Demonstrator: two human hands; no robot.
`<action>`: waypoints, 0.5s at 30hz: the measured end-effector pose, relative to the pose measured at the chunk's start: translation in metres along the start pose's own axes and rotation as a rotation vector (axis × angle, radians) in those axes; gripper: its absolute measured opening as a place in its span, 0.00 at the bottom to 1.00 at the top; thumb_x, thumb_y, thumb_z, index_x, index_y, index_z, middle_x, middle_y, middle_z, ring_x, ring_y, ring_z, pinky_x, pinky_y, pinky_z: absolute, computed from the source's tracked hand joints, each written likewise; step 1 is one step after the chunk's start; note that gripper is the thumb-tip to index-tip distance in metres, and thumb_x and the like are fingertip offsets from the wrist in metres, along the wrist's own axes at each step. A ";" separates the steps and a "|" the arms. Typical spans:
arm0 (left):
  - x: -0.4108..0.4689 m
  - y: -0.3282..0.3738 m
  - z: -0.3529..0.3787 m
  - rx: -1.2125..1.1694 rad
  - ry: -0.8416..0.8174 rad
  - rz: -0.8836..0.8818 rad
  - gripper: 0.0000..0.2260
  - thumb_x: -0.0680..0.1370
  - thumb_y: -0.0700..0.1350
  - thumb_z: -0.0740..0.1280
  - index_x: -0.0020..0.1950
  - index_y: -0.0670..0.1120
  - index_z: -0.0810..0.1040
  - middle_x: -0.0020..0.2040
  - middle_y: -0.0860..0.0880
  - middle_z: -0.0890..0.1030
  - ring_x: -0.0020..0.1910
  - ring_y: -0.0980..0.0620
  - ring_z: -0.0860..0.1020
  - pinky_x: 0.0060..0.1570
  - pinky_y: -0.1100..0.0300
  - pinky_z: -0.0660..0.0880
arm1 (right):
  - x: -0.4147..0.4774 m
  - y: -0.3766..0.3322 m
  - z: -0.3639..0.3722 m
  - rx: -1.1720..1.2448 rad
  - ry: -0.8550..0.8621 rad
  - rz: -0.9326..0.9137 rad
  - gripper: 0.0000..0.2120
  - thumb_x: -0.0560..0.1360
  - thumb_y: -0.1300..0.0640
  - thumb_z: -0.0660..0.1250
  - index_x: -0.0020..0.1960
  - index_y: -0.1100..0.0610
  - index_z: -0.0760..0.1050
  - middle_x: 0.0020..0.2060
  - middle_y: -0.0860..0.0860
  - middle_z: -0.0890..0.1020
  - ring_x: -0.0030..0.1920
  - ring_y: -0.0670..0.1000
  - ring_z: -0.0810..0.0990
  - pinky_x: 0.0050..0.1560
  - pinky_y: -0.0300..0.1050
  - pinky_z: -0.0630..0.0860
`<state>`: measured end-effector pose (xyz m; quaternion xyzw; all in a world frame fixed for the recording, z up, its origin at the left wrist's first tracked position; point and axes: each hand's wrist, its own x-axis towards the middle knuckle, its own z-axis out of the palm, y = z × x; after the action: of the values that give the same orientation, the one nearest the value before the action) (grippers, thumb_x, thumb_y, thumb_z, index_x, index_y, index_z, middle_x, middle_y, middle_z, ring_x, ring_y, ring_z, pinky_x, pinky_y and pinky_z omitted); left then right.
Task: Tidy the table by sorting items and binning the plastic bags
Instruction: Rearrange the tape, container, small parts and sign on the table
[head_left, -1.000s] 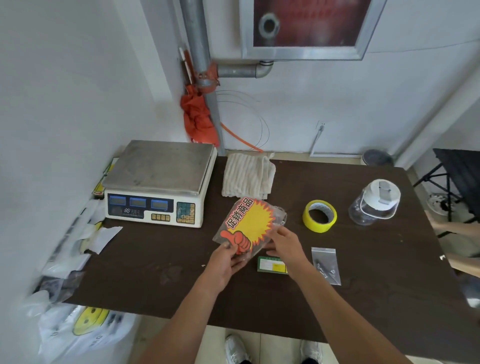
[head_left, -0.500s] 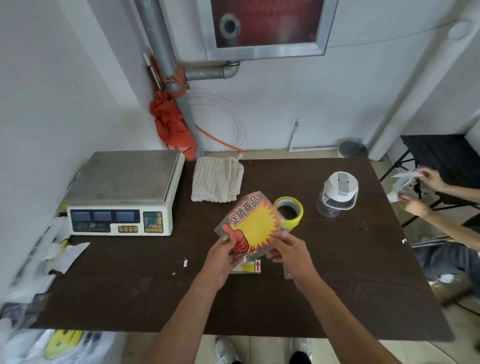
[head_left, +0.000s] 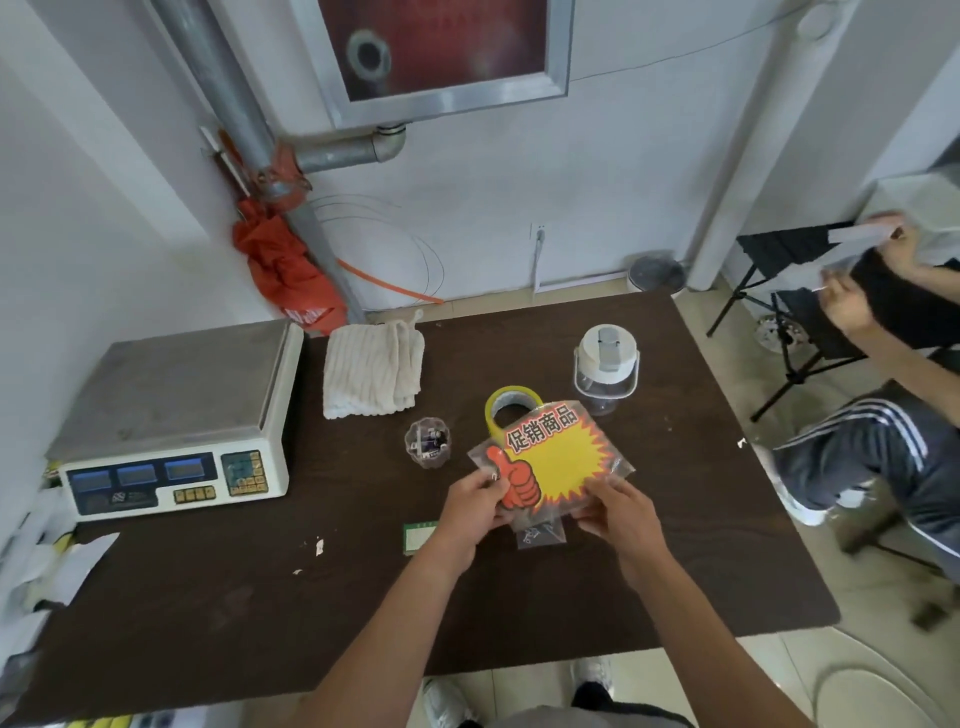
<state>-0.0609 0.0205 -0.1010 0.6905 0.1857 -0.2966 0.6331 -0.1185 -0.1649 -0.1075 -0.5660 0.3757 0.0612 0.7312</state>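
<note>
Right: scale (head_left: 171, 415) mid-left on the surface (head_left: 208, 597), folded towel (head_left: 371, 374) beside it. Small clear pot (head_left: 428, 441) just left of centre. Left hand (head_left: 475, 506) pinches the lower-left corner of the plastic bag (head_left: 561, 457) with the starburst sign; right hand (head_left: 618, 514) pinches its lower-right edge. The bag is at frame centre, overlapping the yellow tape roll (head_left: 511, 405). Lidded jar (head_left: 605, 369) is right of that.

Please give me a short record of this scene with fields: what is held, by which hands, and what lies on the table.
Held item: clear bag of yellow starburst signs
Hands: left hand and right hand pinch its near edge
Position: above the table, hiding part of the tape roll
On table: scale, folded towel, lidded jar, small clear tub, green card, small zip bag
</note>
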 end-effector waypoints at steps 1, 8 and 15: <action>0.000 0.000 0.007 0.025 -0.011 0.011 0.08 0.84 0.40 0.63 0.56 0.47 0.81 0.53 0.42 0.84 0.45 0.49 0.83 0.45 0.57 0.82 | 0.001 0.000 -0.006 0.029 0.012 0.009 0.06 0.80 0.58 0.67 0.47 0.59 0.79 0.36 0.55 0.83 0.37 0.50 0.82 0.43 0.47 0.81; 0.005 0.002 0.047 0.125 -0.075 -0.009 0.18 0.83 0.40 0.63 0.73 0.45 0.72 0.52 0.49 0.85 0.43 0.51 0.85 0.48 0.57 0.79 | 0.020 0.007 -0.050 0.226 0.110 0.090 0.04 0.81 0.60 0.66 0.47 0.57 0.77 0.37 0.54 0.81 0.38 0.50 0.81 0.42 0.47 0.78; 0.004 -0.004 0.090 0.223 -0.145 -0.085 0.21 0.83 0.44 0.64 0.76 0.45 0.70 0.57 0.46 0.84 0.47 0.54 0.84 0.59 0.54 0.77 | 0.036 0.019 -0.087 0.238 0.190 0.170 0.03 0.80 0.60 0.65 0.49 0.57 0.76 0.40 0.56 0.82 0.40 0.52 0.82 0.44 0.48 0.79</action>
<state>-0.0760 -0.0681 -0.1089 0.7247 0.1346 -0.3911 0.5512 -0.1447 -0.2466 -0.1508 -0.4447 0.4944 0.0242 0.7465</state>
